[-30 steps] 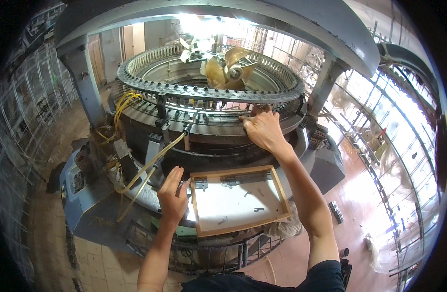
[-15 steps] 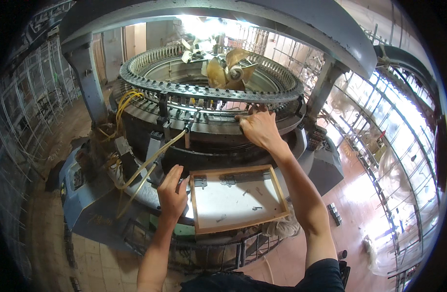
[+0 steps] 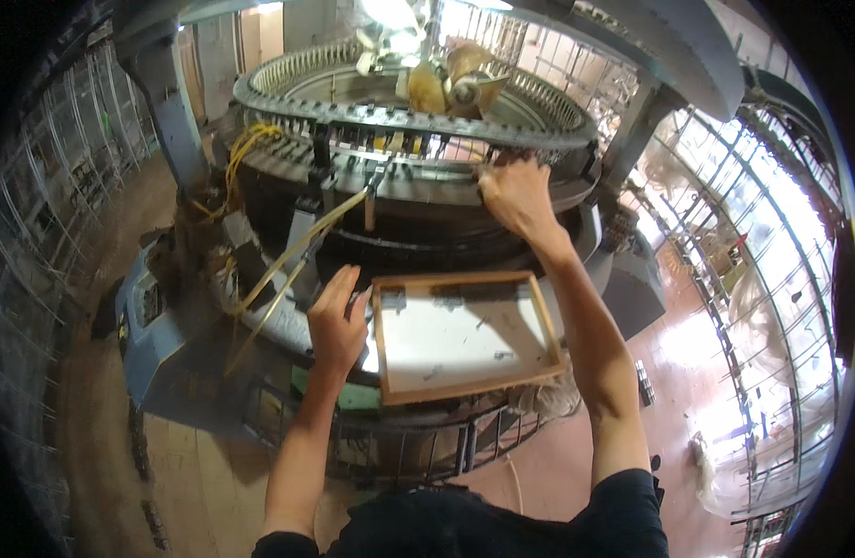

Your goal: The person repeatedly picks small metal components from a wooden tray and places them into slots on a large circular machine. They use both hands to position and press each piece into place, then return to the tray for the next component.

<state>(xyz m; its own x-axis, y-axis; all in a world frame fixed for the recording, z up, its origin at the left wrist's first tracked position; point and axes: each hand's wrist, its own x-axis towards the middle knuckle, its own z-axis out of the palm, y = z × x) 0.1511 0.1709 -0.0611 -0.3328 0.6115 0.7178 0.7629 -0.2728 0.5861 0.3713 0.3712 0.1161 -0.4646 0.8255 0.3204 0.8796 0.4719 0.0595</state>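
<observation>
So the person is standing over a big circular knitting machine (image 3: 399, 139) and working it with both hands at once. The right hand (image 3: 518, 195) is reaching up and away to the toothed ring (image 3: 353, 110) that is running around the drum, with the fingers curling onto the ring's front edge; they're looking closed on something small there, but I honestly can't tell whether anything is pinched or whether they're just pressing on the metal. The left hand (image 3: 337, 323) is sitting much lower and nearer the body, fingers loosely spread, not gripping anything, with its fingertips touching or nearly touching the left rail of a wooden framed tray (image 3: 530, 372). That tray is lying flat on the machine's lower ledge, between the two forearms, its long axis running left to right and tilting a bit up on the right side. So the left hand is clearly the nearer one to it, just off its left end, while the right arm is passing over its right corner on the way up to the ring. Counting stuff: one tray, a few tiny dark bits scattered on its pale bottom (too small to identify), one ring, two hands, a bundle of yellow hoses (image 3: 288, 260) drooping down the left side, and a cluster of yellowish cones (image 3: 455, 84) sitting at the top centre.
</observation>
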